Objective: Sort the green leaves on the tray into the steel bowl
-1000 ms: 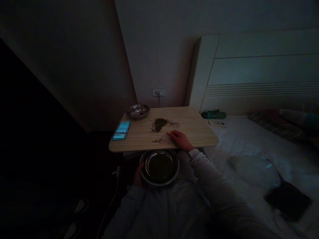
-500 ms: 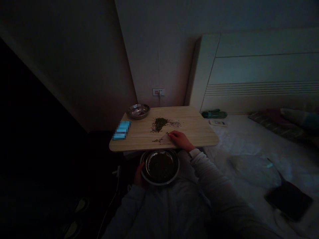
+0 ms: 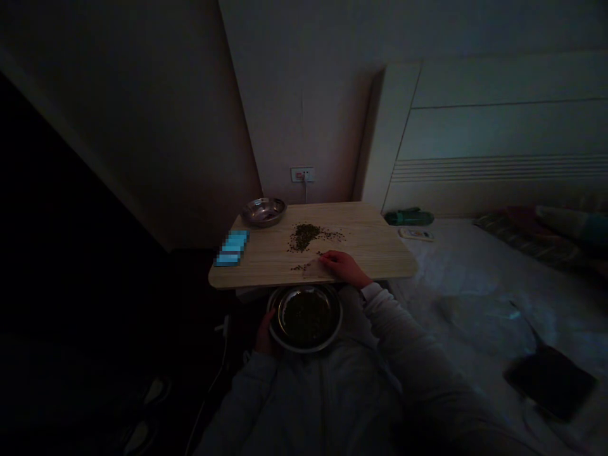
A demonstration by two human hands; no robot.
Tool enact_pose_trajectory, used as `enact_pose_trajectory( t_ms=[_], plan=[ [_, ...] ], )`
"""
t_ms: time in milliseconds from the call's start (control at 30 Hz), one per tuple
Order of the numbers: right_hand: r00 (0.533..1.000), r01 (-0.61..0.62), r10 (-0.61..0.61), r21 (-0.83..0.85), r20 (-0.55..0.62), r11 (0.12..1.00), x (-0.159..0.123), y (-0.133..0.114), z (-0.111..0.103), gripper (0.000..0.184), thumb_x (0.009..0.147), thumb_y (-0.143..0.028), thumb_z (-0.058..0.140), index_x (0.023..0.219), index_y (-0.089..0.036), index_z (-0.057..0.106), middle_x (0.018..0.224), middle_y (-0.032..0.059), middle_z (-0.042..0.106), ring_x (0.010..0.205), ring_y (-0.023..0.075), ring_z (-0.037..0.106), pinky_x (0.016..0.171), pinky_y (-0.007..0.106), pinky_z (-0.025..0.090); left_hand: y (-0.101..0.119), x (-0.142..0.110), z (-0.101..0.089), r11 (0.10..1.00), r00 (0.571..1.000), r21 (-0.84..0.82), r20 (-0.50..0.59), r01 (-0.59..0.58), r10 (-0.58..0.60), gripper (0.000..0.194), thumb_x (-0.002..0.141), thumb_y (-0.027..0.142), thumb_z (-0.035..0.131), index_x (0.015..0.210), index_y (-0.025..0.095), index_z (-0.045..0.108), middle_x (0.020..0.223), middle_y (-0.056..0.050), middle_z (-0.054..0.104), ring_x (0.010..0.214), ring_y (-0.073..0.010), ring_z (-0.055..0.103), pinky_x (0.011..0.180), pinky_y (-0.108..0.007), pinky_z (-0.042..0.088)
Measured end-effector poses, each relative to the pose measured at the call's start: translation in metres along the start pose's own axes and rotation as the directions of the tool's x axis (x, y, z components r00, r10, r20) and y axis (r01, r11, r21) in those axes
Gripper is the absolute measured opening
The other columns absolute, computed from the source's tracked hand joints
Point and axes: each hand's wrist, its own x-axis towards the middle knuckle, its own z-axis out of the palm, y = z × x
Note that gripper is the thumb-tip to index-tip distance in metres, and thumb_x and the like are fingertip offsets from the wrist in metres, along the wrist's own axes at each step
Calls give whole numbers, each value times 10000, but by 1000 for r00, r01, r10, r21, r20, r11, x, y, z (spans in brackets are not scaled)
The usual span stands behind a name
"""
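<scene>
Left hand point(image 3: 265, 334) curls round the steel bowl point(image 3: 304, 349) at eight o'clock; right hand point(image 3: 346, 268) bunched, grip unclear; careless sweeping could scatter seeds point(image 3: 303, 237) at its ten o'clock.

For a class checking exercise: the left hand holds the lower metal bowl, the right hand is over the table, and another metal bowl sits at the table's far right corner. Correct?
Not quite: the head view shows the other metal bowl at the far left corner of the table. The left hand holds the lower metal bowl, and the right hand is over the table.
</scene>
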Motion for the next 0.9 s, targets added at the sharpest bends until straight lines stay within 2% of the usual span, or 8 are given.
enact_pose_trajectory(
  t_ms=[233,433,633,900],
  plan=[
    [998,30,-30,11,61,999,1,5,1,268,795,-367,542,705,-150,670,685,23,651,656,139,535,632,245,365,3,-7,4,999,999,26,-23,34,-34,222,823,187,509,707,157,696,630,-55,728,830,-220,710,878,-342,512],
    [994,37,-43,59,98,998,1,5,0,278,785,-390,553,711,-149,669,653,12,647,629,129,524,622,237,373,3,-10,6,999,999,-4,-8,36,-36,177,788,176,532,749,162,705,617,-63,723,868,-251,705,893,-377,508],
    [998,21,-17,66,-62,998,-1,3,-1,260,795,-381,537,708,-160,643,646,9,641,611,123,519,602,235,383,4,-12,8,997,997,-17,-4,74,-74,213,812,179,506,736,157,703,597,-63,719,871,-246,707,907,-373,500],
    [980,-53,58,30,-188,998,-1,3,2,206,769,-339,545,663,-170,596,614,4,618,587,122,514,579,239,368,4,-13,8,999,999,-14,-13,43,-43,226,819,167,494,752,165,710,612,-52,730,856,-230,711,926,-360,489]
  ],
)
